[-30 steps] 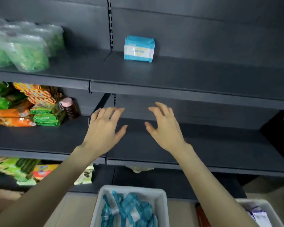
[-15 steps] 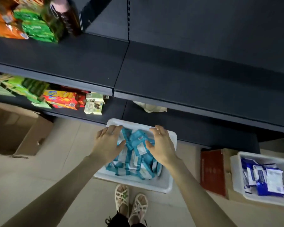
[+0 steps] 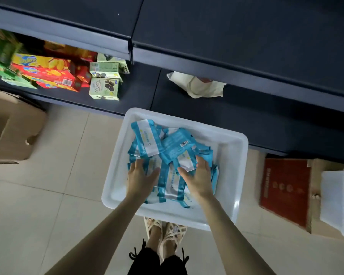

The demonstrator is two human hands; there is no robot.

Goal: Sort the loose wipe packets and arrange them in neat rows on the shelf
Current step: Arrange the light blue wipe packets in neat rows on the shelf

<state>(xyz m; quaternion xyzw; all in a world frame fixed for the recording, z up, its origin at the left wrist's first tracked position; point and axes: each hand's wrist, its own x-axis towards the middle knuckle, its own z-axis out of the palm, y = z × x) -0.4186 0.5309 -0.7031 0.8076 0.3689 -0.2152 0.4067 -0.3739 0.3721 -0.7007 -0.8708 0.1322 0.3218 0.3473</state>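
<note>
A white plastic bin stands on the tiled floor below me, holding a loose heap of several teal-and-white wipe packets. My left hand lies on the left side of the heap, fingers spread and thumb out. My right hand lies on the right side, fingertips dipping among the packets and thumb beside a white packet corner. Neither hand has lifted a packet. The dark shelf runs across the top of the view, with no packets on the part that shows.
Cookie and snack boxes fill the lowest shelf at left, with a crumpled pale bag to their right. A cardboard box sits at left. A red carton and a second white bin are at right. My sandalled feet are by the bin.
My view has tipped from the shelves down to the floor bin. Both hands came down from shelf height onto the packet heap and slid towards its near side.
</note>
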